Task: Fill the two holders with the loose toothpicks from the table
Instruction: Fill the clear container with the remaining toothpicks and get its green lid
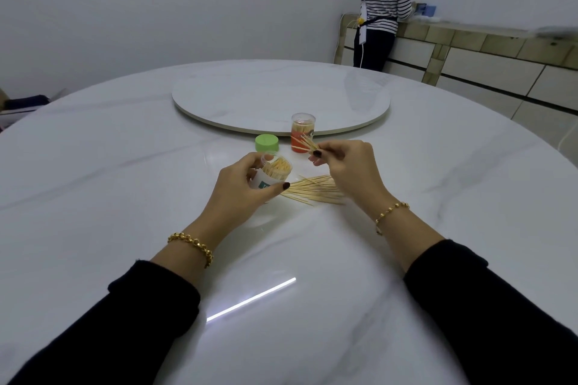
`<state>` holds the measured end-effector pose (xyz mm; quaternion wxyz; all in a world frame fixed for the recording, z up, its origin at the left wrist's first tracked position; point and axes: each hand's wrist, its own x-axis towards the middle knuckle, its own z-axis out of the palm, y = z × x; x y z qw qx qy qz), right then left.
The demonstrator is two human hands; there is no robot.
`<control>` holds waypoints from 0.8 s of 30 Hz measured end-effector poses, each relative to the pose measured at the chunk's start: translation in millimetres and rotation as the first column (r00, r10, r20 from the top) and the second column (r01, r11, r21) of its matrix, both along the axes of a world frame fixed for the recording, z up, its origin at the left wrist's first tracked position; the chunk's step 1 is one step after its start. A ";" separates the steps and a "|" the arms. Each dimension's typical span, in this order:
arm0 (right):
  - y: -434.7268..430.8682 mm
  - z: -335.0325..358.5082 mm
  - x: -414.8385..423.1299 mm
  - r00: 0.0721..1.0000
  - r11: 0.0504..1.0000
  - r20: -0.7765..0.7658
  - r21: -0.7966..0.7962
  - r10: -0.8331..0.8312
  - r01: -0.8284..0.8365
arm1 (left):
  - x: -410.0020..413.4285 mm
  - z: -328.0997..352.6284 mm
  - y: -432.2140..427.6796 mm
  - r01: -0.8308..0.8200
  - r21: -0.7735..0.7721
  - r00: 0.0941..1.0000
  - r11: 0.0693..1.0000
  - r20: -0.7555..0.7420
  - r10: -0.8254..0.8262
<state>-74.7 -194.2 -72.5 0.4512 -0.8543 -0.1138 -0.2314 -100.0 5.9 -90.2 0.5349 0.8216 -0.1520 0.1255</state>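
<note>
You have two holders: the white-label holder [275, 173], packed with toothpicks and tilted, which your left hand [240, 184] grips with thumb and fingers curled round its wall, and the orange holder [302, 131], upright on the tabletop [125, 197] at the near rim of the turntable [281, 97], one green lid [266, 143] just left of it. One fan of loose toothpicks [316, 191] lies between your hands, well in from every edge. Your right hand [347, 166] is raised above it, thumb and fingertips pinching a small bunch of toothpicks [308, 142].
</note>
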 end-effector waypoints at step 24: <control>44.5 0.0 -18.6 0.927 0.767 0.341 -0.633 0.155 0.105 | 3.1 -3.2 -1.1 -0.036 0.106 0.997 0.994 0.075 0.028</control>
